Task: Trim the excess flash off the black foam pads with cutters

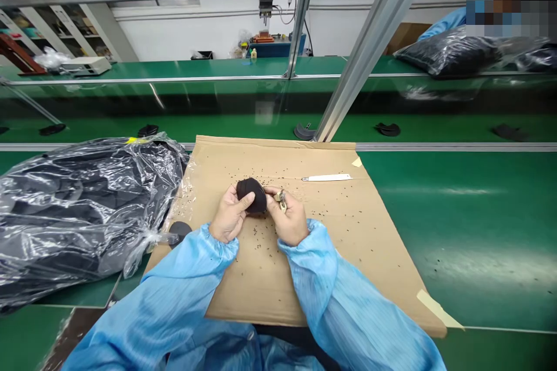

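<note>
My left hand [230, 213] is closed on a black rounded foam-like piece [252, 193], its thumb lying across the front. It may be a small stack, as edges show along its top. My right hand [287, 217] is closed round a small brass-coloured metal tool [282, 202] whose kind I cannot make out. The right fingertips meet the right edge of the black piece. Both hands are above a brown cardboard sheet [331, 266] sprinkled with tiny black scraps. Another dark round piece [179, 232] lies beside my left sleeve.
A large clear plastic bag [87, 208] of black pieces lies at left. A white-handled blade [327, 177] rests on the cardboard. Behind, black pieces [387, 129] sit on a green conveyor [243, 125]. A metal post [361, 40] slants up. A person in blue is at far right.
</note>
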A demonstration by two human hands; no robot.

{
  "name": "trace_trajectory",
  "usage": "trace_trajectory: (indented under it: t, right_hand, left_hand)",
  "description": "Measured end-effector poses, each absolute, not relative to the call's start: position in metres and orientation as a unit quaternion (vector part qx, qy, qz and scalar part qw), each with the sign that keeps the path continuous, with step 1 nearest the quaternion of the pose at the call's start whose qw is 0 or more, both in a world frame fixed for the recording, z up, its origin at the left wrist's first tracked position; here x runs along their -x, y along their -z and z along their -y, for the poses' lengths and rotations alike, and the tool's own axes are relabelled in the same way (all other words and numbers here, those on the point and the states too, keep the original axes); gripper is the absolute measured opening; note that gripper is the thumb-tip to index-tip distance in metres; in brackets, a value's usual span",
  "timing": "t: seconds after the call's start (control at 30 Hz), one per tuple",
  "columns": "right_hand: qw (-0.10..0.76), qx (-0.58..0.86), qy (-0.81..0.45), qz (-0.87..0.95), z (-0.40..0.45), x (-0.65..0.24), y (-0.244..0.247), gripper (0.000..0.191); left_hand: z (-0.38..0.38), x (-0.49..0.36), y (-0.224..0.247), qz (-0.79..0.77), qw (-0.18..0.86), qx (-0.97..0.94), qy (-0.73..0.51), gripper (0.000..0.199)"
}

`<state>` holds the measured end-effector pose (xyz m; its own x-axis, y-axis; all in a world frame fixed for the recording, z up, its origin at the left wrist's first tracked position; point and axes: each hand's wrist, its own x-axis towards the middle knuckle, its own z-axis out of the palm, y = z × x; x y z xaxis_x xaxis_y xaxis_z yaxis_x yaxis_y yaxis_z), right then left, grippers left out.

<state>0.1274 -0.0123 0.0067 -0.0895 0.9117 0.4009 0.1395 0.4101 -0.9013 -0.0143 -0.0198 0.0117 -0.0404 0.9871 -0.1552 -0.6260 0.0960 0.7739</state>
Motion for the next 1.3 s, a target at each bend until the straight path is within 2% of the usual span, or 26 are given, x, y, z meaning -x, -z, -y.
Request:
trace_trajectory:
  t: [0.13,0.33,0.57,0.67,0.93,1.17,1.3]
  right_hand:
    - [0.541,0.424,-0.389,0.613,0.005,-0.134,-0.005,0.031]
    - [0.513,0.450,-0.374,0.628,-0.001,-0.135,-0.003,0.026]
    - [0.541,0.420,-0.535,0.494,-0.008,-0.134,-0.003,0.038]
    - [0.536,0.410,-0.565,0.475,-0.008,-0.134,-0.003,0.040]
    - [0.508,0.468,-0.348,0.634,0.001,-0.134,-0.004,0.024]
    - [0.615,0.503,-0.299,0.528,-0.017,-0.142,0.005,0.028]
    - [0.636,0.533,-0.270,0.489,-0.031,-0.147,0.014,0.028]
  left_hand:
    - [0.020,0.015,-0.012,-0.385,0.621,-0.256,-0.633,0.046]
    - [0.025,0.014,-0.012,-0.372,0.635,-0.290,-0.612,0.042]
    - [0.025,0.016,-0.014,-0.338,0.674,-0.282,-0.593,0.044]
    - [0.024,0.017,-0.014,-0.338,0.672,-0.280,-0.597,0.043]
    - [0.027,0.011,-0.012,-0.392,0.623,-0.304,-0.605,0.043]
    - [0.024,0.013,-0.012,-0.447,0.585,-0.258,-0.626,0.038]
    - [0.016,0.016,-0.012,-0.466,0.559,-0.256,-0.636,0.036]
